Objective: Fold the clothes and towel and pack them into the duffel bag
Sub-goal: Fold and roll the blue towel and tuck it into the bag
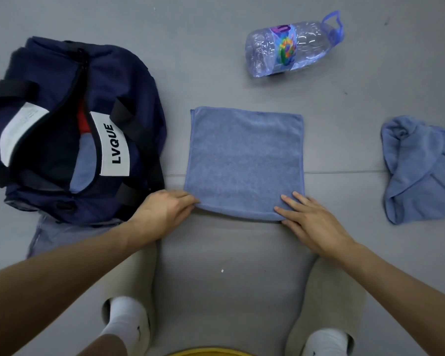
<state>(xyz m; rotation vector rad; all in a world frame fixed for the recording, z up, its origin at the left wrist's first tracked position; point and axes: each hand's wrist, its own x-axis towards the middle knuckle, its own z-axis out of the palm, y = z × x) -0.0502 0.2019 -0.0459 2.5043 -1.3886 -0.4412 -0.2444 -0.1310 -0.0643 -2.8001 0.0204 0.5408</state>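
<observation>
Towel (246, 160) lies flat on the floor (216, 60), folded to a near square, straight in front of the person. Left hand (165, 209) pinches its near-left corner, fingers curled on the hem. Right hand (311, 222) lies flat on the near-right corner, fingers straight, gripping nothing.

Duffel bag (129, 80) sits just left of the towel, zip open, something red (82, 119) and something blue (84, 165) already inside. Grey cloth (62, 235) pokes out from under the bag's near side. Crumpled blue cloth (419, 173) is well to the right, not yet folded. Plastic bottle (290, 47) lies on its side, far right.

Risks: only 1 corner is gripped, so the next fold may skew or the layers slip apart. A loose fold may snag on the zip opening.

Text: white label (115, 143) on the bag reads "LVQUE". 2nd white label (21, 132) is too blurred to read. Bottle lettering is unreadable.
</observation>
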